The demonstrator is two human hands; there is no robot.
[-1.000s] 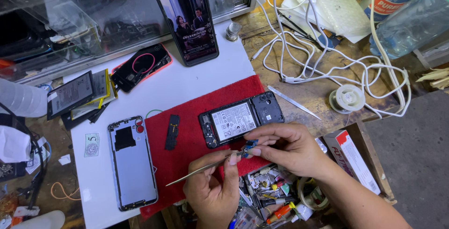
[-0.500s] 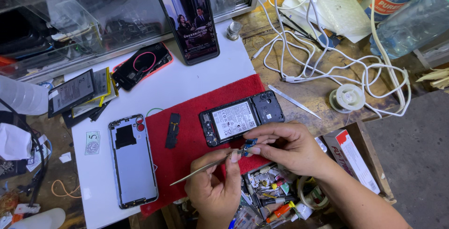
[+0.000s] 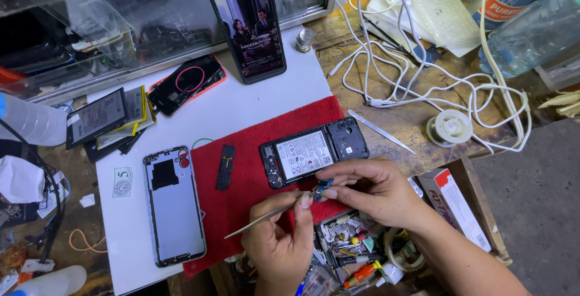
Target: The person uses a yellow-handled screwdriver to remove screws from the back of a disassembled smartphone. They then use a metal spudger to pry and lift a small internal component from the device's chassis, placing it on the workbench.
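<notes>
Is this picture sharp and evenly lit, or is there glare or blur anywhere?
Head view: even, soft light, faint shadows. The opened phone on the red mat is sharp, as are the left hand and right hand. The glass case shows hazy reflections, and the propped phone has a bright screen. Edges bend slightly.

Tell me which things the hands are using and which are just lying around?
In use: left hand holding thin metal tool; right hand pinching small blue part; opened phone on red mat.

Lying about: white cables, solder spool, propped phone, plastic bottle.
</notes>
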